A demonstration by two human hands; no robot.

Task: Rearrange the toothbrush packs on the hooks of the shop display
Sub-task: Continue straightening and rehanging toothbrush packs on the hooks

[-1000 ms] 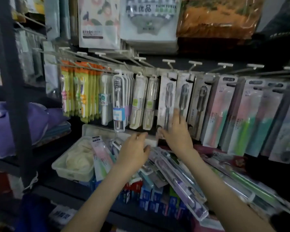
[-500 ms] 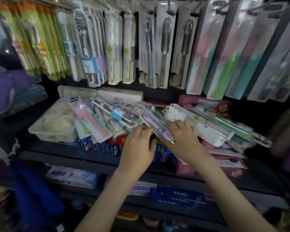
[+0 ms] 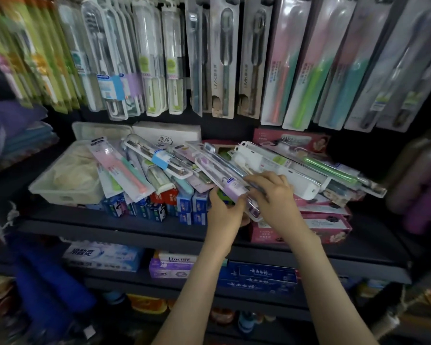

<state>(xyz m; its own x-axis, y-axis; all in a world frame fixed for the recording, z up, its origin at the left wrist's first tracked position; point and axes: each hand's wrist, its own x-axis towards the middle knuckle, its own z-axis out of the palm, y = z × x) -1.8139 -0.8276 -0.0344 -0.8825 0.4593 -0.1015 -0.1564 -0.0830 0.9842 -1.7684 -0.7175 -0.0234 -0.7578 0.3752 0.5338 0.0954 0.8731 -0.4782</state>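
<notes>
1. Toothbrush packs (image 3: 159, 165) lie in a loose heap across the middle of the shelf (image 3: 110, 221). Both hands work on one of them at the shelf's front edge, right of centre.
2. On my feed the left hand (image 3: 225, 212) has its fingers curled round the near end of a purple-labelled pack (image 3: 230, 185), a firm grip.
3. The right hand (image 3: 271, 192) lays bent fingers across the top of the same pack, a little further up. Its thumb is hidden, so I cannot tell whether it pinches or only steadies.
4. That pack slants toward the back left, its far end resting on the heap, just beside a long white case (image 3: 284, 175).
5. Further out, a pink-and-teal pack (image 3: 120, 168) leans on a plastic tub (image 3: 67, 175) at the shelf's left end. Toothpaste boxes (image 3: 144, 207) line the front edge beneath the heap.
6. Above, the hanging packs (image 3: 224, 58) form a tight row from left to right.
7. I judge the job far from finished. Many packs lie off the hooks, and this one is only just in hand, with its matching row yet to be found.
8. The hooks are cut off by the top of the frame, so I cannot see which have room. The held pack's hang hole is lost in the heap, and both sides of the view are blurred.
</notes>
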